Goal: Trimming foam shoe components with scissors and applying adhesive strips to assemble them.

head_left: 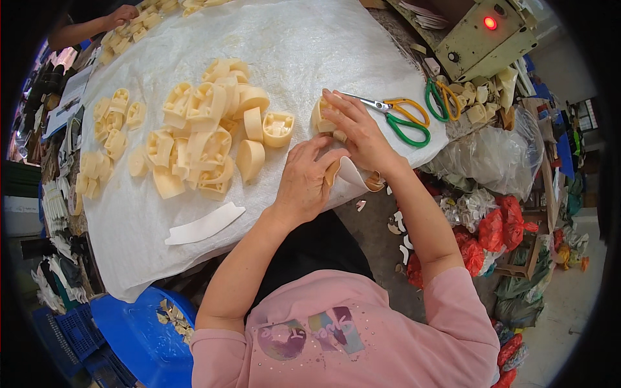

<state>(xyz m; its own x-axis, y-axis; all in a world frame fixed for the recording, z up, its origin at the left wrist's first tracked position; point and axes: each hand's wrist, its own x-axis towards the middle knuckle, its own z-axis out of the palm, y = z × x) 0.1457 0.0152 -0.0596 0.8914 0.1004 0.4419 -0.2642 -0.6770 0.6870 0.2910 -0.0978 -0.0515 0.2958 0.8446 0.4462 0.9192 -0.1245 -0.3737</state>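
Left hand (pixel 304 181) pinches the cream strip (pixel 349 173) flat at the table edge; right hand (pixel 356 129) grips the plastic piece (pixel 322 115), best pressed on evenly and squarely

Both hands (pixel 304 178) (pixel 356 132) press cream piece (pixel 323 116) on white cloth (pixel 310 45).

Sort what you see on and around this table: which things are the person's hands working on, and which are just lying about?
In hand:
- cream plastic piece under the right hand
- white curved strip at the left hand

Lying about:
- heap of cream pieces
- second white strip
- green-handled scissors
- blue bin
- red bags
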